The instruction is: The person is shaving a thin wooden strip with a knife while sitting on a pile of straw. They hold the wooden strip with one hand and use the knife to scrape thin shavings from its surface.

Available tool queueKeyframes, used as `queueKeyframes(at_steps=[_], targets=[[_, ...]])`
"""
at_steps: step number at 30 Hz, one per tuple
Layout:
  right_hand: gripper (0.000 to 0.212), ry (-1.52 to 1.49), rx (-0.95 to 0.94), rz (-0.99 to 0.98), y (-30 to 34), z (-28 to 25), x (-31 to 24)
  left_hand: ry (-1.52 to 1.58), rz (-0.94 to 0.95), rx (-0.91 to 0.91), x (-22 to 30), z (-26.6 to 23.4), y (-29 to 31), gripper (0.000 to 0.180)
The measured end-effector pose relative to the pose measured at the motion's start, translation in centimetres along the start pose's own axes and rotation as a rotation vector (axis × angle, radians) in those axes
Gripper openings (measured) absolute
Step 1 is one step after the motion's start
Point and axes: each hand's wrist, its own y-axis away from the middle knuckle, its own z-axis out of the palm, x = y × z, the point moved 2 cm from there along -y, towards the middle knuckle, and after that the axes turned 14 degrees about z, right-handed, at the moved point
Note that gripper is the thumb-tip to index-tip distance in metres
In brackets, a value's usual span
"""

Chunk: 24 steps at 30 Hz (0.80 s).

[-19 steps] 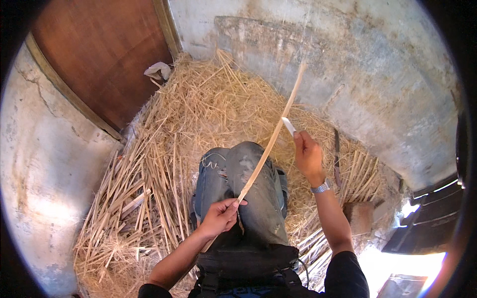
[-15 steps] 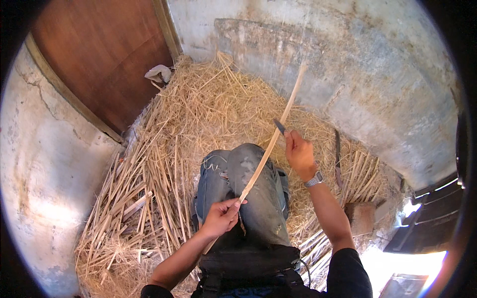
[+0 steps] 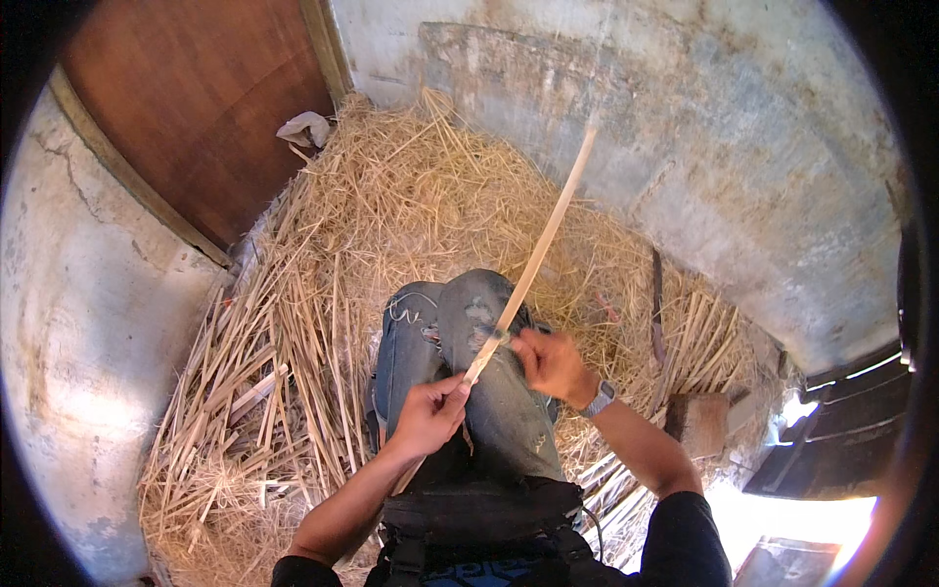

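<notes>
Bamboo strip (image 3: 544,240) looks light, springy; hold near lower end, where left hand (image 3: 434,411) pinches. Right hand (image 3: 559,366) clamps blurred knife (image 3: 503,336).

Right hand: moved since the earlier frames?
Yes: the right hand has moved down and left in the picture, judged against the brown block.

Holds a pale strip (image 3: 548,240) in the left grip (image 3: 430,416) and a blurred blade (image 3: 503,336) against it in the right grip (image 3: 556,364), above worn trousers (image 3: 409,338) and straw-coloured shavings (image 3: 401,205).

One held strip (image 3: 549,235), one wristwatch (image 3: 601,397), one block (image 3: 697,423)
</notes>
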Motion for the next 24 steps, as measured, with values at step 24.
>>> queueKeyframes(at_steps=[24], targets=[[0.031, 0.151, 0.322, 0.103, -3.2, -0.8, 1.7, -0.303, 0.207, 0.137, -1.8, 1.5, -0.8, 0.033]])
